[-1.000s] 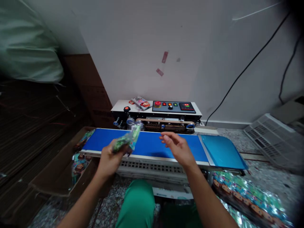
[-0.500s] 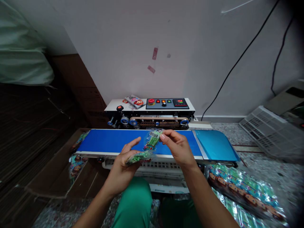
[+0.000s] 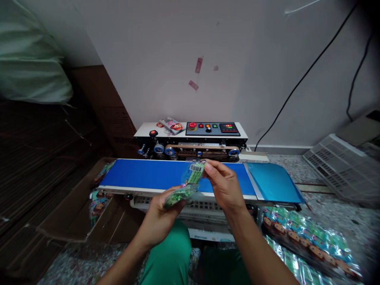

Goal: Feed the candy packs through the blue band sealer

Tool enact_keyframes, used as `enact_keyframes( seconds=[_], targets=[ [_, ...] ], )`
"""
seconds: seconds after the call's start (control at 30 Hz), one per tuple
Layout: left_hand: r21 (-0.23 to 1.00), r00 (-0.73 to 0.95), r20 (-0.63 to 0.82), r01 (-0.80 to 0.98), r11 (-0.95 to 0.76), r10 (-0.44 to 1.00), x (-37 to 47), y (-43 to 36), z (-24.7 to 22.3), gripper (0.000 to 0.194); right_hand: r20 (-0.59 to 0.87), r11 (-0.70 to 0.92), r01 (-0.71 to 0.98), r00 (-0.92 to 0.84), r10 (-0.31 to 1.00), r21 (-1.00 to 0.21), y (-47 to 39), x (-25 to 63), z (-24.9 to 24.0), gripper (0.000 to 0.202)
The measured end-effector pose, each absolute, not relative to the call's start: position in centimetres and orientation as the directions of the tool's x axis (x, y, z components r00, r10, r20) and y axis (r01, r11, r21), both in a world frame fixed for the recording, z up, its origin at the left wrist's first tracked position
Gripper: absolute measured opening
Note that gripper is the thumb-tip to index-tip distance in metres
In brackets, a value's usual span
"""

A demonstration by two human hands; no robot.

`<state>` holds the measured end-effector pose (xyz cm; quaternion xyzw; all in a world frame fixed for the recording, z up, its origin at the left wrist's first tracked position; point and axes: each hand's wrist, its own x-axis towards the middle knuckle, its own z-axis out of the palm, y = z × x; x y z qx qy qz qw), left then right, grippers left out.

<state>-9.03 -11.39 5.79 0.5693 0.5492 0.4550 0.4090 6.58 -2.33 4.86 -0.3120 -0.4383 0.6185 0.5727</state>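
Observation:
Between thumb and fingers, my right hand [image 3: 224, 182] pinches the top edge of a small clear plastic packet [image 3: 194, 174] with a barcode and green contents. My left hand [image 3: 162, 213] is closed around a second clear packet [image 3: 179, 196] of green pieces, tilted below the first one. The lower end of the barcode packet meets or overlaps the second packet; I cannot tell whether they touch. Both hands are above the front edge of a blue conveyor belt [image 3: 148, 174]. Behind the belt stands a band sealing machine [image 3: 190, 140] with lit buttons and a red display.
A cardboard box [image 3: 63, 233] with colourful packets stands at the belt's left end. Stacked printed packets [image 3: 308, 241] lie at the lower right. A blue sheet [image 3: 268, 182] covers the belt's right end. A white plastic crate [image 3: 332, 166] stands right, and a black cable [image 3: 299, 83] hangs along the wall.
My left hand's fingers have closed in around the lower packet, where the index finger stood out before. The barcode packet has dropped slightly behind it. The view has shifted a little.

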Motion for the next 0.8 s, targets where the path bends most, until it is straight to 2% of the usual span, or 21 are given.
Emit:
enact_keyframes(
  seconds=[0.23,0.43,0.57,0.8],
  targets=[
    [0.992,-0.020,-0.016,0.128,0.018,1.000,-8.3,-11.7,5.5,0.028,0.088,0.025,-0.438,-0.123,0.989,-0.899,-2.4,6.6,5.1,0.013],
    [0.997,0.013,-0.051,0.058,0.051,0.999,-8.3,-11.9,5.9,0.027,0.049,-0.030,-0.425,-0.174,0.983,-0.905,-2.5,6.9,5.7,0.028],
    [0.997,0.023,-0.047,0.062,0.046,0.999,-8.2,-12.1,6.0,0.027,0.098,0.045,-0.381,-0.122,0.988,-0.923,-2.6,7.0,6.0,0.017],
    [0.994,0.015,-0.110,-0.010,0.110,0.994,-8.1,-12.7,6.0,0.027,0.170,0.153,-0.268,-0.041,0.984,-0.951,-2.8,7.0,6.6,0.019]
  ],
)
